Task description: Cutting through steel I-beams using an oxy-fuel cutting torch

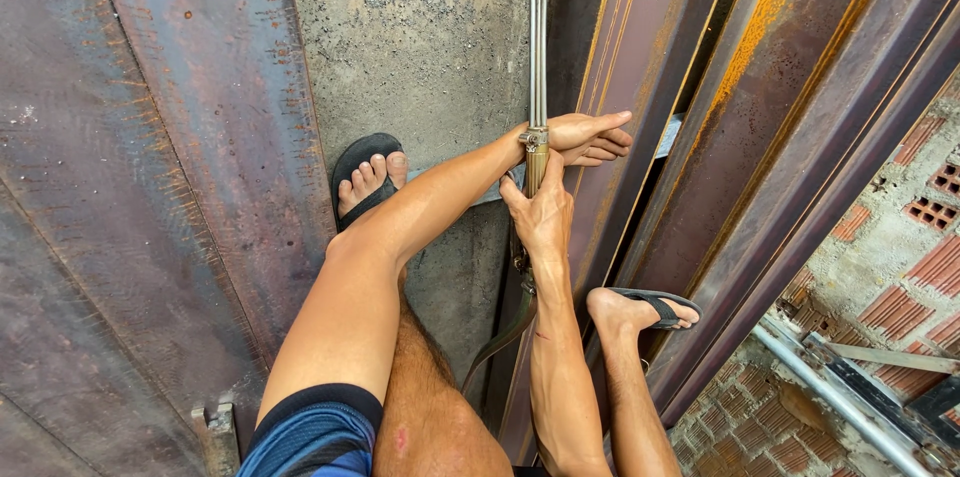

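Nearest the camera, the person's two bare legs extend forward, each foot in a dark sandal: the left sandal rests on the concrete floor, and the right sandal rests on the edge of a rusted steel beam. Both arms reach forward between the legs. The right hand is the nearer hand; it is closed around the brass handle of a cutting torch, fingers wrapped fully about it. A dark hose trails back from the handle toward the body. The left hand lies just beyond, fingers extended and flat, resting against the beam and touching the torch where the handle meets its tubes; it braces and does not grasp. From the grip, the torch's long axis runs straight away from the person, its thin metal tubes continuing to the far frame edge, so the tip is not visible. Count: one torch, one hose, two hands, two sandals. A large steel plate lies to the left; several parallel rusted beams lie to the right, with a brick wall beyond them.
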